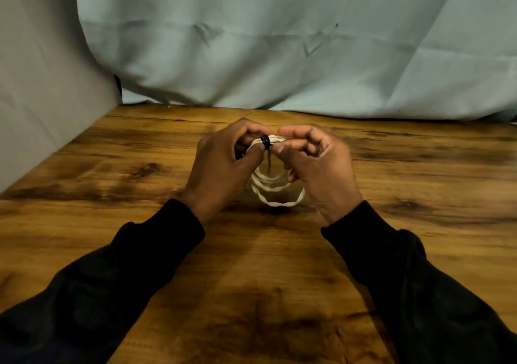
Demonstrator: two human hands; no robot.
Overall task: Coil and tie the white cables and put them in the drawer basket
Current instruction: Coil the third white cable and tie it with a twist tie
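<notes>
Cable coil (275,187) btwn both grips

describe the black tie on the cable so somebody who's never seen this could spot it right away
Start at the wooden table, where two hands meet over its middle and hold up a coiled white cable. At the top of that coil, between the left hand and right hand, sits the black tie. It is the only dark band on the white loops, with a thin tail hanging down.

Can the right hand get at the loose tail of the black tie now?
Probably yes. The tail hangs down inside the coil, just beside the right hand's thumb, and nothing covers it. The left hand grips the coil on the other side.
</notes>
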